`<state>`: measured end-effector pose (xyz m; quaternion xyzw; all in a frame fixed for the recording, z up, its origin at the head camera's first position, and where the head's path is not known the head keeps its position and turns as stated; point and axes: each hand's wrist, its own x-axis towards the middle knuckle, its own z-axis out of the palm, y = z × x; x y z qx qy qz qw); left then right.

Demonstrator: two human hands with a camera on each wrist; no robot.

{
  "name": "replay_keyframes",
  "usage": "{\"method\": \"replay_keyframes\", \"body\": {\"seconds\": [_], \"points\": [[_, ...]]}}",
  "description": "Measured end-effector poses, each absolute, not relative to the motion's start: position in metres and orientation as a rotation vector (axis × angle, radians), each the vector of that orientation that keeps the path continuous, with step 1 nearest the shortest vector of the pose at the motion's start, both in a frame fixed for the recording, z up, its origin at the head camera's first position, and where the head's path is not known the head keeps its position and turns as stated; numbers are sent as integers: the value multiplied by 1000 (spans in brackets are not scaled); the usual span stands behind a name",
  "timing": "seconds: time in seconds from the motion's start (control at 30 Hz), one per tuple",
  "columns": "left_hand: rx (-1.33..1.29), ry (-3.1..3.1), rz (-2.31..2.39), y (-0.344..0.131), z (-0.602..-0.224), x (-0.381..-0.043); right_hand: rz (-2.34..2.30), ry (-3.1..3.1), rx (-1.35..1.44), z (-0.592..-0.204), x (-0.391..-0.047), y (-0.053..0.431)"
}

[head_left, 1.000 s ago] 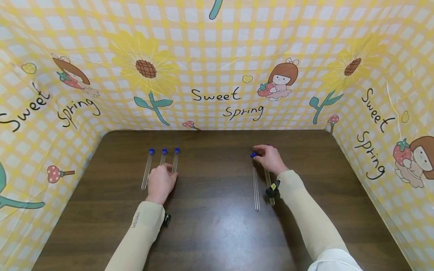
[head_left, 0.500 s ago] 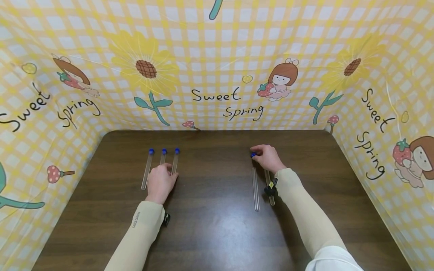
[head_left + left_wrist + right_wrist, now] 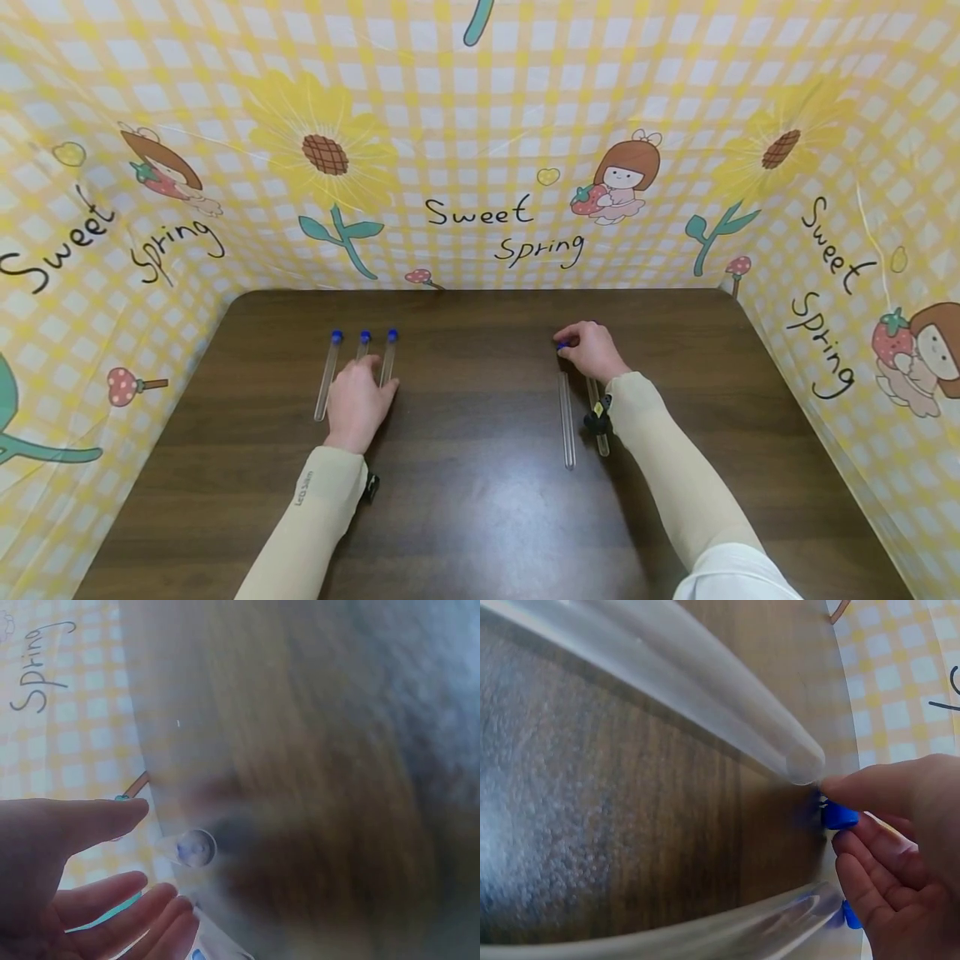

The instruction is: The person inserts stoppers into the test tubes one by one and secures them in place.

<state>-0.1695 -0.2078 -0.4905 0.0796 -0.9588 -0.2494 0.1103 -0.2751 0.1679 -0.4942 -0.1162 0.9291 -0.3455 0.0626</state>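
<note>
My right hand (image 3: 592,354) pinches a small blue cap (image 3: 840,815) between thumb and fingers at the far end of an uncapped clear test tube (image 3: 567,421), whose open mouth shows in the right wrist view. A second tube (image 3: 603,442) lies to its right, partly under the wrist, with another blue cap (image 3: 851,915) at its far end. On the left, three test tubes with blue caps lie side by side. My left hand (image 3: 356,404) rests over the middle tube (image 3: 363,348), thumb apart from the fingers and beside the right tube (image 3: 389,354); the left tube (image 3: 328,375) shows beside it.
The tubes lie on a dark brown wood-grain table (image 3: 480,417). A yellow checked cloth (image 3: 465,125) with printed flowers and lettering rises along the back and both sides. Black wrist cameras sit on both sleeved wrists.
The right hand's fingers have closed in around the blue cap, and its wrist has moved slightly left. The left hand stays over its tubes, with the thumb slightly farther right.
</note>
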Motion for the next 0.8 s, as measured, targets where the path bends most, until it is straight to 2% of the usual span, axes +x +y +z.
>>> {"method": "replay_keyframes", "body": {"seconds": [0.8], "points": [[118, -2820, -721, -169, -482, -169, -1124, 2870, -363, -489, -273, 178]]}}
